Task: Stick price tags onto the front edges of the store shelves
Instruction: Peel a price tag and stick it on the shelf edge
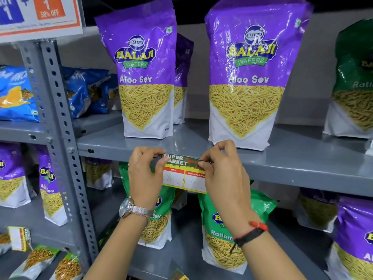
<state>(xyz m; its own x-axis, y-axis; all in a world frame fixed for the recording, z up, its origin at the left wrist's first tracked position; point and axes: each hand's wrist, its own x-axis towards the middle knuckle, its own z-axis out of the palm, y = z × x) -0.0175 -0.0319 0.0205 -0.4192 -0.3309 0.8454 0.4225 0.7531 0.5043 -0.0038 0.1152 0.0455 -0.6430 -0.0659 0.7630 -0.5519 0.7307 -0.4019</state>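
Observation:
A yellow, green and red price tag (184,174) marked "Super Market", with MRP and discounted-price boxes, lies against the front edge of the grey metal shelf (282,168). My left hand (144,174) pinches its upper left corner with thumb and fingers. My right hand (220,174) pinches its upper right corner the same way. The tag's top strip sits on the shelf edge and its lower half hangs below it. My hands hide both side edges of the tag.
Two purple Aloo Sev bags (145,77) (250,77) stand on the shelf just above the tag. Green Ratlami Sev bags (232,229) fill the shelf below. A perforated grey upright (58,126) stands left; another price tag (20,238) hangs lower left. A promo sign (38,15) is top left.

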